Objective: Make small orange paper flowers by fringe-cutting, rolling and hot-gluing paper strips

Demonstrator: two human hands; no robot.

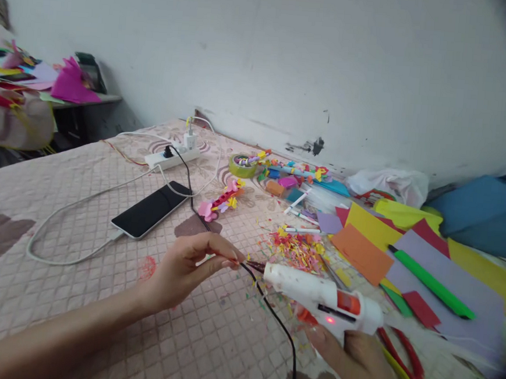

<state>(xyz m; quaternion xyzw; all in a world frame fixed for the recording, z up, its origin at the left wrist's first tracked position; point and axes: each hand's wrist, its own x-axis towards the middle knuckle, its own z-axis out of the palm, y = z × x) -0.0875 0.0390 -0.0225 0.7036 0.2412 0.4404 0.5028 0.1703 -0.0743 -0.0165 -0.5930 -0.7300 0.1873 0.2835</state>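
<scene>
My right hand [353,361] is wrapped round the handle of a white hot glue gun [315,291], its red light lit and its dark nozzle pointing left. My left hand [198,264] is pinched just left of the nozzle, thumb against fingers. What sits in that pinch is too small to make out. A black cable [275,317] runs from the power strip past the left fingertips and down to the front edge of the view. Scattered bits of cut coloured paper [298,248] lie behind the glue gun.
A phone [150,209] on a white cable and a power strip [172,157] lie at left. Green tape [242,165] and a pink flower-trimmed stick [223,202] are farther back. Coloured paper sheets [362,253], a green cutter [434,282] and red-handled scissors [410,356] are at right.
</scene>
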